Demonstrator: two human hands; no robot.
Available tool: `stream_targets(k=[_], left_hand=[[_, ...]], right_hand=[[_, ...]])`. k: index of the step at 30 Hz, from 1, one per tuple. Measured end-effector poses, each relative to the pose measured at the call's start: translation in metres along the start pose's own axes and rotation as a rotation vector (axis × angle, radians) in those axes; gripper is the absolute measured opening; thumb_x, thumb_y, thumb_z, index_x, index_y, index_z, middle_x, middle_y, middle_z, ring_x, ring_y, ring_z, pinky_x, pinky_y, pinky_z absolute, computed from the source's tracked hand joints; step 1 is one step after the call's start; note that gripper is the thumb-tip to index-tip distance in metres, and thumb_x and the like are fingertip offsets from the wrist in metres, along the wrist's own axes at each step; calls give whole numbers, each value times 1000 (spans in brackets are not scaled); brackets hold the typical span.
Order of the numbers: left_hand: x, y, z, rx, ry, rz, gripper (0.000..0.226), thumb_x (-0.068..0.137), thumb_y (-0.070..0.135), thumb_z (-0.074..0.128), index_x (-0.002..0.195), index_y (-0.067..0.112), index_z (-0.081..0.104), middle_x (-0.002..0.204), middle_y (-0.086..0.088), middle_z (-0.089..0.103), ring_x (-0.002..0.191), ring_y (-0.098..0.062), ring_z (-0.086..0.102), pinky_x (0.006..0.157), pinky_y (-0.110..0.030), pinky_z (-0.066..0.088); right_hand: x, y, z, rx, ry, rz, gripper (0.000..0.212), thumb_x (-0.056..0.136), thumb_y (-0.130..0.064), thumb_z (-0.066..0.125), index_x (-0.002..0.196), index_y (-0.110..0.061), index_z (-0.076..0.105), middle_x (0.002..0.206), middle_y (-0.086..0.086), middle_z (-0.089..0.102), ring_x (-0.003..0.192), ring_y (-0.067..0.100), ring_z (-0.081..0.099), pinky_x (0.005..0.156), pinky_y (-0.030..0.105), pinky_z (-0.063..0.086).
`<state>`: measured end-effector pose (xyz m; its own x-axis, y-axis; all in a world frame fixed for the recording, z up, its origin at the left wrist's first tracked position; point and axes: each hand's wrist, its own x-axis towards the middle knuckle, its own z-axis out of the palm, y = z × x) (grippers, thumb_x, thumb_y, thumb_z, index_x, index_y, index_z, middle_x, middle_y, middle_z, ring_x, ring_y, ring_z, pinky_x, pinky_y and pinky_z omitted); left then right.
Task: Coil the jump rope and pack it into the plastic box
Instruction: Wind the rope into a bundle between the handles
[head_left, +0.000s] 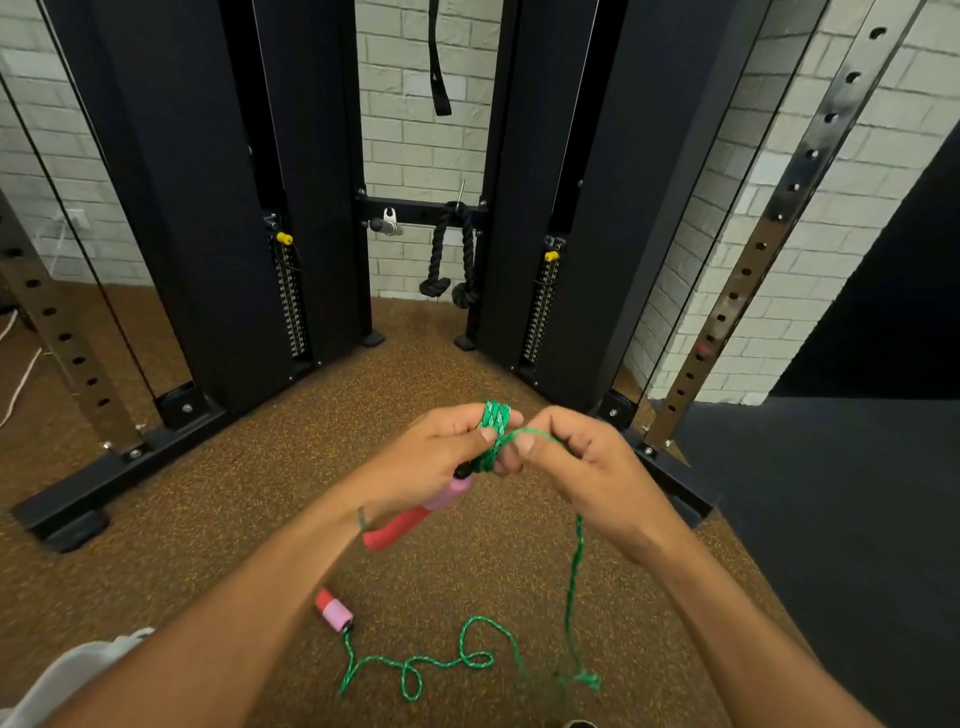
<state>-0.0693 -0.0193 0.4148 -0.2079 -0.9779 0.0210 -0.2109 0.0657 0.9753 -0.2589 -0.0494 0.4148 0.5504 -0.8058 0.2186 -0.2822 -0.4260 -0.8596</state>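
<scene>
A green jump rope (574, 566) with red and pink handles is partly wound. My left hand (441, 454) grips several green coils (496, 418) wrapped round its fingers, and one red and pink handle (410, 514) hangs below that hand. My right hand (576, 457) pinches the rope strand right beside the coils. From there the rope drops to the brown floor, loops about, and ends at the second handle (334, 609) lying on the floor, partly hidden by my left forearm. No plastic box is in view.
A black cable machine (208, 208) with two weight stacks stands ahead on the speckled brown floor (260, 519). Its base rails (119, 467) run out left and right. A black rope attachment (452, 260) hangs in the middle. Dark mat (831, 519) lies at right.
</scene>
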Motion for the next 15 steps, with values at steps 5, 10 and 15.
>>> stream_targets(k=[5,10,15], left_hand=[[-2,-1,7,-155,-119,-21,33,104,18,40,121,2,62,85,-1,72,85,-13,64,83,-25,48],[-2,1,8,-182,-193,-2,34,104,19,39,122,2,62,84,-1,70,84,-12,63,81,-21,48],[-3,2,8,-288,-241,19,38,101,22,42,128,5,62,84,-2,70,85,-15,63,83,-24,49]], right_hand=[[6,1,-4,136,96,-47,24,96,-36,57,94,-13,64,75,-7,64,69,3,58,71,26,47],[11,9,-4,191,150,-11,11,92,-33,63,90,-23,65,79,-12,66,74,3,64,71,27,53],[14,8,-6,264,138,79,22,96,-35,55,88,-17,65,64,-15,61,55,-5,55,52,10,41]])
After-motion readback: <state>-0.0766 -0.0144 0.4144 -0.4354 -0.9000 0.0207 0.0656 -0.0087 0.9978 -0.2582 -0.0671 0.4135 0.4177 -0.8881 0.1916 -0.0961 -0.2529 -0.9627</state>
